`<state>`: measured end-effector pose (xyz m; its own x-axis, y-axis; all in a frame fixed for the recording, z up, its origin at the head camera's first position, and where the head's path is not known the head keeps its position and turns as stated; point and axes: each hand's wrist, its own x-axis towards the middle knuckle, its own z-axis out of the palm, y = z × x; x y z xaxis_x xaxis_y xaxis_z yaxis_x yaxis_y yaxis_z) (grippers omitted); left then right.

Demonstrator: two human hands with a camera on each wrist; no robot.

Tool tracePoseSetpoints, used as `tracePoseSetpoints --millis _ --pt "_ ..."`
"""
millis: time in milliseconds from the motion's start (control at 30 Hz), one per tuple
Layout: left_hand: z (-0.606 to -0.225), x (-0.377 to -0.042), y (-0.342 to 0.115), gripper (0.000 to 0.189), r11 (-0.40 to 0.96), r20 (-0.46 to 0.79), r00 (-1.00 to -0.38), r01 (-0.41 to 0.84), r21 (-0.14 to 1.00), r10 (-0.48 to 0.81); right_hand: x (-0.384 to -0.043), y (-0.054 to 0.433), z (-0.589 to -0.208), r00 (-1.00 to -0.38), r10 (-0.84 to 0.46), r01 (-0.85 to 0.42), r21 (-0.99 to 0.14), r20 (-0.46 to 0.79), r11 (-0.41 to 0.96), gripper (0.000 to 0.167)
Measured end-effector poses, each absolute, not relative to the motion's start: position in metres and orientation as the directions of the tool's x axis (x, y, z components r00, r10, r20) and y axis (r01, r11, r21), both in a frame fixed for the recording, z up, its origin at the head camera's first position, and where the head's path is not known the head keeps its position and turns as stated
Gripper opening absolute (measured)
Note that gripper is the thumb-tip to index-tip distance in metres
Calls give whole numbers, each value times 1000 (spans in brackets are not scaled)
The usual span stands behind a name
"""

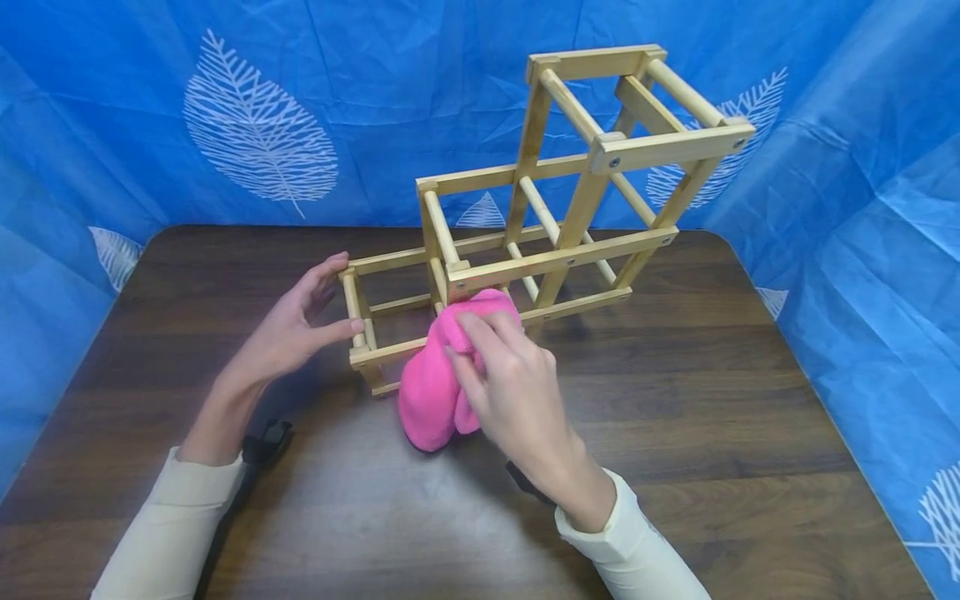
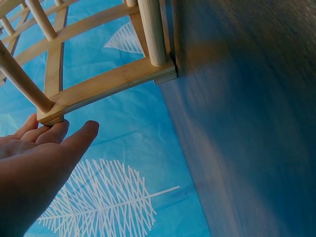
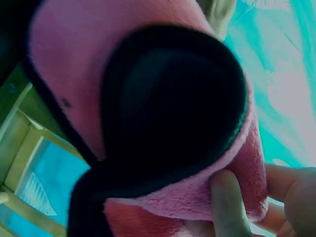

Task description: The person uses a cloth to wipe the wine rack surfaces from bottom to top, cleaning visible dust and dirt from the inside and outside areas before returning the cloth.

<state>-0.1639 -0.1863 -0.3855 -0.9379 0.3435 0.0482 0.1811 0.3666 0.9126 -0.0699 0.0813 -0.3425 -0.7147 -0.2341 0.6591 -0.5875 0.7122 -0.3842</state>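
A stepped wooden rack (image 1: 570, 250) of pale slats and round dowels stands on the table, low at the left and tall at the right. My left hand (image 1: 292, 329) lies at its low left end. The thumb touches the end dowel and the fingers reach the far corner (image 2: 52, 111), spread and fairly straight. My right hand (image 1: 513, 383) pinches a pink cloth (image 1: 427, 400) between thumb and fingers, against the rack's front at the middle step. In the right wrist view the fluffy cloth (image 3: 237, 195) shows dark edging and folds into a loop.
The dark wood-grain table (image 1: 697, 400) carries the rack at its back half. A blue curtain (image 1: 390, 100) with white leaf prints hangs behind and along both sides. Black straps (image 1: 266, 442) are on the wrists below the light sleeves.
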Motion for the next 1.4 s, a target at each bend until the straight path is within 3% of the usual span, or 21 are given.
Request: tracePoseSetpoints --millis 233,700,1200,1400 --pt "-386 -164 -187 86 368 47 -937 182 912 346 -71 82 -347 -727 -235 -576 -386 646 720 22" --pt "-387 -166 -187 86 364 50 -936 184 913 348 -74 86 -338 -585 -81 -645 -402 807 650 20" --pt "-388 -166 -186 84 352 82 -932 214 911 354 -72 83 -349 -681 -247 -586 -311 689 749 31" --pt "-388 -166 -186 83 353 62 -935 193 915 350 -71 88 -355 -692 -271 -580 -292 669 761 38"
